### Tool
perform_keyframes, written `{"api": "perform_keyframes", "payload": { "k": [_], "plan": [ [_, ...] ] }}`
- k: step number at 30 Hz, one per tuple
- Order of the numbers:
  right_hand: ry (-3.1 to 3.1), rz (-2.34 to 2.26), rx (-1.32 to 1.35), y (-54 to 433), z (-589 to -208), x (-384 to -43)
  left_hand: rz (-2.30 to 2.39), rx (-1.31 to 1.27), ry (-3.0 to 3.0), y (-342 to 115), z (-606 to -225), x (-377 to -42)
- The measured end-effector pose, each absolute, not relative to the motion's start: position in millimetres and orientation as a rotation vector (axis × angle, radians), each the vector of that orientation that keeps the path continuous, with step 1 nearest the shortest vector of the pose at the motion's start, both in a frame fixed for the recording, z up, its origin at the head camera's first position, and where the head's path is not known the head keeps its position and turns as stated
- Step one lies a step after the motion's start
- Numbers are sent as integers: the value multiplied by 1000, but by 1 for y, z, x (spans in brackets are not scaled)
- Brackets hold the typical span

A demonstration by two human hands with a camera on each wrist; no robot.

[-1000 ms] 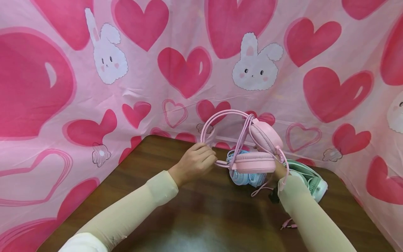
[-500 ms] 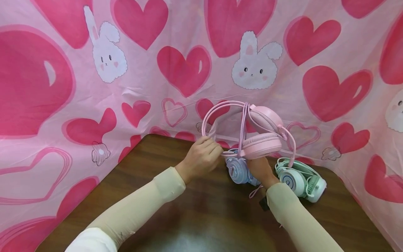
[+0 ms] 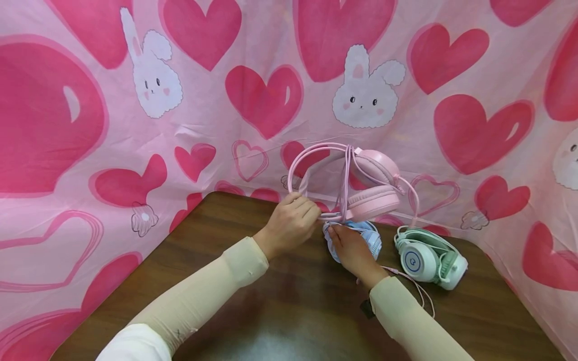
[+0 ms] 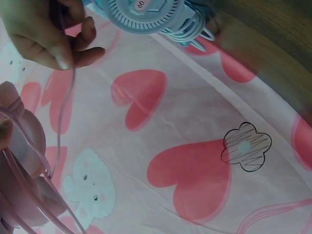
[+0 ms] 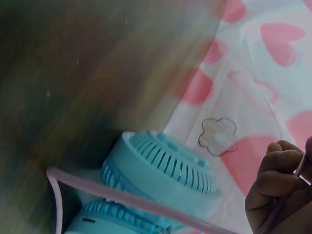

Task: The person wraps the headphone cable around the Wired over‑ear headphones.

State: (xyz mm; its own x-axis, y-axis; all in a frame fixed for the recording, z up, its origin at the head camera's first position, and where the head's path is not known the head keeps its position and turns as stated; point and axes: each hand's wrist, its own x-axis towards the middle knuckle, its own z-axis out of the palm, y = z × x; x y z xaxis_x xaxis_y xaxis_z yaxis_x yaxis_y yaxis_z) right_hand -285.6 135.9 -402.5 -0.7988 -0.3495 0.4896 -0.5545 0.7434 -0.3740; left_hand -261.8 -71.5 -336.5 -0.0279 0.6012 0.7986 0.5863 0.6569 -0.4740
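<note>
My left hand [image 3: 293,220] grips the headband of the pink headphones [image 3: 372,203], holding them up over the table. Their pink cable [image 3: 347,180] is wound several times round the band next to the ear cups. Lower and to the right, my right hand [image 3: 354,250] pinches a strand of this cable; the left wrist view shows the strand running down from the fingers of the right hand [image 4: 46,36]. Behind that hand lie blue headphones [image 3: 371,234], partly covered by it. A pink strand of the cable [image 5: 131,199] crosses in front of the blue headphones [image 5: 168,170] in the right wrist view.
Green and white headphones [image 3: 417,260] lie on the right of the dark wooden table [image 3: 253,311]. A loose length of pink cord [image 3: 424,293] trails in front of them. A pink heart-and-rabbit cloth [image 3: 266,40] hangs behind the table's back edge.
The pink headphones have risen a little, the left hand with them. My right hand has come from behind the ear cups, down and left to before the blue headphones, drawing the cable along.
</note>
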Motion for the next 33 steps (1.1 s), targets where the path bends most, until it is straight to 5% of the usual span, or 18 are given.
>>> {"api": "perform_keyframes", "payload": {
  "k": [33],
  "plan": [
    [-2625,895,845,127,-395,-230,76,-880,-1770,-85,-339,-294]
  ]
}}
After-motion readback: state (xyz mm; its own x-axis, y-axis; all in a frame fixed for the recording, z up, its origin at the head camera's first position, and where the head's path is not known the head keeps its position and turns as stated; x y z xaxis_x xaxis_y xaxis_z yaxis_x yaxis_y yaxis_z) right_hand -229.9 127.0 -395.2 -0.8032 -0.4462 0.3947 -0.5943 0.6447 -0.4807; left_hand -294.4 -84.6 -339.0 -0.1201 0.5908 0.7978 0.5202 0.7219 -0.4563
